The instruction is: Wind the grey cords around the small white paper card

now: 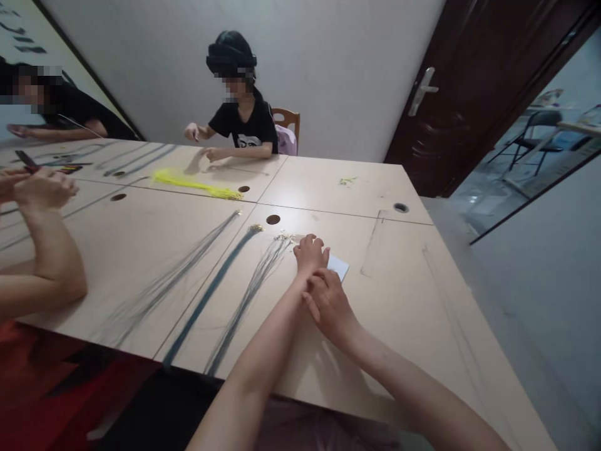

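hands (331, 307) loosely curled, thin gry strands (250, 300), smooth tbl (422, 332)

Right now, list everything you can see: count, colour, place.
Table: one, pale wood, centre
Dark strand bundles: three nearby, grey to bluish, left; more beyond
Yellow strand bundle: one, yellow, far left
Card: one, white, centre, partly hidden
Scraps: several, yellowish, far side
Tabletop holes: five, dark, scattered
Other people: three, black or orange-red clothing, across and left
Chairs: two, brown across, black far right
Door: one, brown, back right
Left hand: one, bare, by card
Right hand: one, bare, at left wrist
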A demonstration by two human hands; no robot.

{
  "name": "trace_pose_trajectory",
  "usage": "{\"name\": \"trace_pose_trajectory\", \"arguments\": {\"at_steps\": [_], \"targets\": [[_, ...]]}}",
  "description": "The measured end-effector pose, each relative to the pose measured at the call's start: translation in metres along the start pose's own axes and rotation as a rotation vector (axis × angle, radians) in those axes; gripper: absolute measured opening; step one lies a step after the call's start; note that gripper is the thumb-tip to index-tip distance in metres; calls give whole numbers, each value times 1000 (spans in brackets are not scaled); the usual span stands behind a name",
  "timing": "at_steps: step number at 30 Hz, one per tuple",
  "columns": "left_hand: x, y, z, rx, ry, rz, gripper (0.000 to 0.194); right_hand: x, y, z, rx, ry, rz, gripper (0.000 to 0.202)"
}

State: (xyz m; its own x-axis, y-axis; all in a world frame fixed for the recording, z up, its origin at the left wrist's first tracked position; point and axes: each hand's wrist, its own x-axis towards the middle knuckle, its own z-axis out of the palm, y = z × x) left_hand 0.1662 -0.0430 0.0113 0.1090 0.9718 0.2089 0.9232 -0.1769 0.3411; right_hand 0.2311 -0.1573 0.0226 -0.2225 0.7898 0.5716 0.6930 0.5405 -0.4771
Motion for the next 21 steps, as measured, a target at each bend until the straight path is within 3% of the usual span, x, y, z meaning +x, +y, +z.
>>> {"name": "trace_pose_trajectory", "arguments": {"at_steps": [7, 11, 16, 21], "targets": [[1, -4, 23, 40, 15, -34, 21, -24, -14, 9, 90, -114, 4, 26], [2, -10, 27, 40, 21, -23, 21, -19, -12, 8, 137, -211, -71, 24], [5, -12, 29, 38, -23, -24, 20, -2, 12, 17, -1, -105, 31, 20], [2, -10, 30, 76, -14, -13, 22, -10, -6, 23, -7, -145, -21, 19]]}}
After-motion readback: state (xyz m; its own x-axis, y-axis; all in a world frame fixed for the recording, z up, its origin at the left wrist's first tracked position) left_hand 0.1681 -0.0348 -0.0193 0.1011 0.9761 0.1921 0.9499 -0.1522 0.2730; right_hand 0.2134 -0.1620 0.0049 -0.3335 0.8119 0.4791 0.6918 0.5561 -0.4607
